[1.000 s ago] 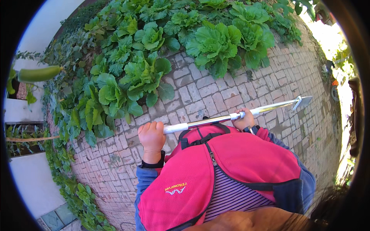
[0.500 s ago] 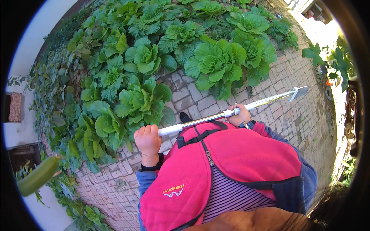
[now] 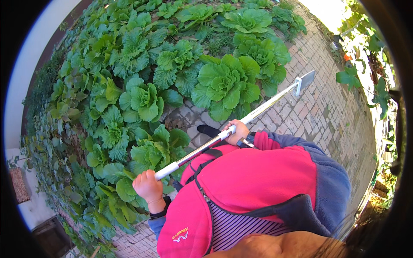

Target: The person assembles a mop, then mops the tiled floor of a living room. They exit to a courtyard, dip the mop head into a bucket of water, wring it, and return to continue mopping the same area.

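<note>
Holding a long-handled hoe (image 3: 258, 112) across my chest w/ both fists wrapped: left hand (image 3: 147, 185) at the butt end, right hand (image 3: 237, 132) mid-shaft (blade out over the brick path (image 3: 327, 116)). Looks like carry/positioning step; next I'd need to swing the blade toward the cabbage bed (image 3: 180, 81) w/o clipping leaves.

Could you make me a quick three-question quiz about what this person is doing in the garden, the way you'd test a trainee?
1. True or false: both hands hold the long-handled hoe.
2. Which hand has its grip on the very end of the handle?
A. left hand
B. right hand
C. neither
3. Fill in: the hoe's metal blade is over the ___ path, not over the leafy green plants.

Key
1. True: each hand is closed around the handle.
2. A: the left hand is at the handle's end, the right further along.
3. Brick.
</note>
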Available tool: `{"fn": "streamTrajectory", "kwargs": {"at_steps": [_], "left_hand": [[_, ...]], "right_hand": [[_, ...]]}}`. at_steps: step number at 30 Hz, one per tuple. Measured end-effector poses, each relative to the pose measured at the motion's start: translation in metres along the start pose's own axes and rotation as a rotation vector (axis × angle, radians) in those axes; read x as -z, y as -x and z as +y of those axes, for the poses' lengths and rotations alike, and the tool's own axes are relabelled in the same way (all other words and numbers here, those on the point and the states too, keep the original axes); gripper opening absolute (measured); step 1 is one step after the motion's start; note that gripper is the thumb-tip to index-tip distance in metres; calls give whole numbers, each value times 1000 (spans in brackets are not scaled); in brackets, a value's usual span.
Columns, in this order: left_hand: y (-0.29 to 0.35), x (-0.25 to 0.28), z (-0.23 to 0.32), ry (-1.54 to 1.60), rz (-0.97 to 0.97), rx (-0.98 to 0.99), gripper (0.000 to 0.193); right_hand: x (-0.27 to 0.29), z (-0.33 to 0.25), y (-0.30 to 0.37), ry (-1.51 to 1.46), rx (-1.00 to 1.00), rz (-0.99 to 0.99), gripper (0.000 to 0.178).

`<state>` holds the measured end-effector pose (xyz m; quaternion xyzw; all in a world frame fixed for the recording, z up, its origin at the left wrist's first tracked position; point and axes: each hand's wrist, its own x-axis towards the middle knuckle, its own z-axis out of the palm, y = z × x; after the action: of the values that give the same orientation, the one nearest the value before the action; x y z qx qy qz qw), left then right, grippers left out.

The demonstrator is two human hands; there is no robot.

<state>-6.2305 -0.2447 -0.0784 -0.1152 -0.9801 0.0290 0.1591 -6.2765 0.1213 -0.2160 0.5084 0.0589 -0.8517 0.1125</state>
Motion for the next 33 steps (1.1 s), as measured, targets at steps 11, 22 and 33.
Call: {"fn": "streamTrajectory", "kwargs": {"at_steps": [11,22,33], "left_hand": [[-48,25,-17,-272,53,90,21],[-95,-5,4,-344,28,-60,15],[-139,14,26,-302,99,-130,14]], "right_hand": [[-130,25,-65,137,-83,-145,8],[-148,-24,-115,78,-38,-107,12],[-134,-44,-101,-101,-92,-200,12]]}}
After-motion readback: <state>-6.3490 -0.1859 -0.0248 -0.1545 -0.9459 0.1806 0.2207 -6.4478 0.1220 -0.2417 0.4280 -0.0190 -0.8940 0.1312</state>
